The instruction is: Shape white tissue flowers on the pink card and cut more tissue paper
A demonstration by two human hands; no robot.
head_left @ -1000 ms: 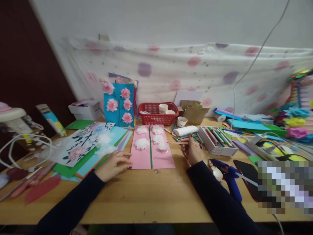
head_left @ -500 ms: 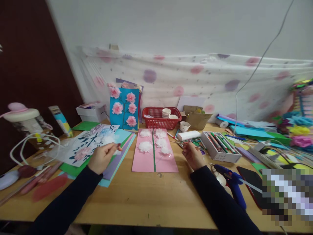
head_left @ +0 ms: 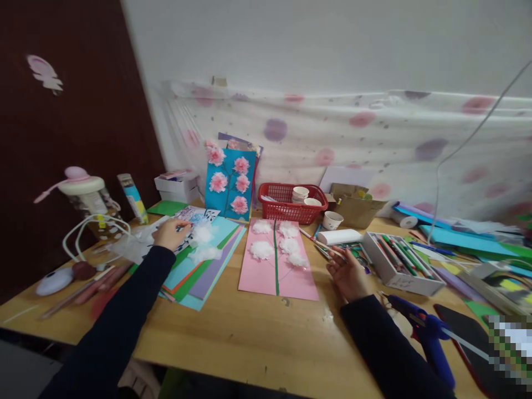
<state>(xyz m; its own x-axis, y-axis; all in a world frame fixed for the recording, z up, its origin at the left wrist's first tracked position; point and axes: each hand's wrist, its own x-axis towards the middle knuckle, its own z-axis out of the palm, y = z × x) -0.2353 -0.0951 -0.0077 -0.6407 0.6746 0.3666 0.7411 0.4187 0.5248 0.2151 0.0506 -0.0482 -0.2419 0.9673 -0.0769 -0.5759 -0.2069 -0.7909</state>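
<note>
My left hand point(head_left: 171, 234) is above the paper stack at the left, its fingers drawn together and pointing right. Its fingertips are beside a fluffy white paper flower point(head_left: 203, 234), and whatever they pinch is hidden. Just below lies another white puff point(head_left: 205, 254). On the right, my right hand point(head_left: 347, 272) is half curled, palm facing left, around the end of a thin pale stick point(head_left: 328, 247). Between my hands lies a pink sheet point(head_left: 256, 280) with a green stem line and several white puffs on it.
A glue gun point(head_left: 424, 327) and a pencil box point(head_left: 419, 281) lie right of my right hand. Behind stand a red basket point(head_left: 286, 211), a paper cup point(head_left: 332, 220) and a blue flower card point(head_left: 211, 199). A lidded bottle point(head_left: 89, 197) stands at the left.
My left hand has moved left and away from me, over the printed sheet. My right hand has turned its palm more into view. The camera has swung left.
</note>
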